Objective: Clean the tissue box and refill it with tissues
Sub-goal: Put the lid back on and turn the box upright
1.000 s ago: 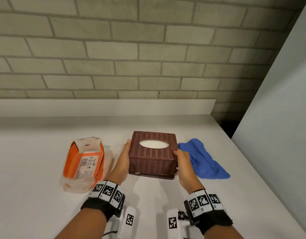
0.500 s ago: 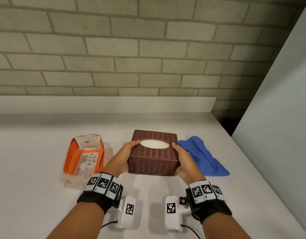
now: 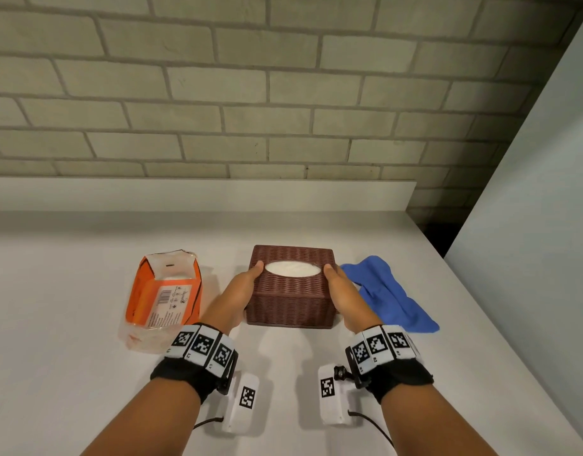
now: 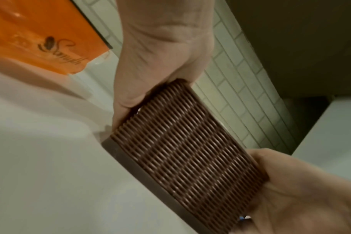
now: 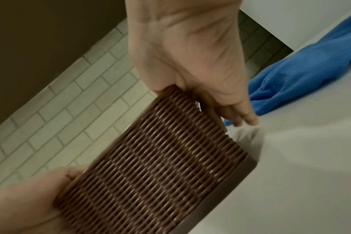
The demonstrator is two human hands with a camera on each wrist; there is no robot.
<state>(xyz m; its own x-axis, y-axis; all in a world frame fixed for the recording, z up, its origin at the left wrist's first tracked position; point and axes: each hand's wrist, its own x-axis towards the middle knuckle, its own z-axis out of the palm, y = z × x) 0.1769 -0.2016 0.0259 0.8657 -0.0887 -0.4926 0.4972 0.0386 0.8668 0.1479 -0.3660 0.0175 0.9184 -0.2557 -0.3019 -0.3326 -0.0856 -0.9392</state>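
Note:
The brown wicker tissue box [image 3: 290,294] stands on the white counter [image 3: 86,373], with white tissues [image 3: 291,268] showing in its oval top opening. My left hand [image 3: 242,289] grips its left side, thumb lying on the top edge. My right hand [image 3: 340,289] grips the right side the same way. In the left wrist view my left hand [image 4: 160,60] clasps the box [image 4: 186,150] above its dark base rim. In the right wrist view my right hand [image 5: 190,60] holds the box [image 5: 150,158], fingers reaching down its side towards the counter.
An opened orange tissue pack [image 3: 165,291] lies left of the box, close to my left hand. A crumpled blue cloth [image 3: 388,294] lies right of the box. A brick wall [image 3: 283,93] with a low ledge backs the counter; a pale panel [image 3: 530,258] bounds the right.
Both thumbs have moved from the box's sides up onto its top edge. The box, slightly raised over its base a second ago, now sits flush on the counter.

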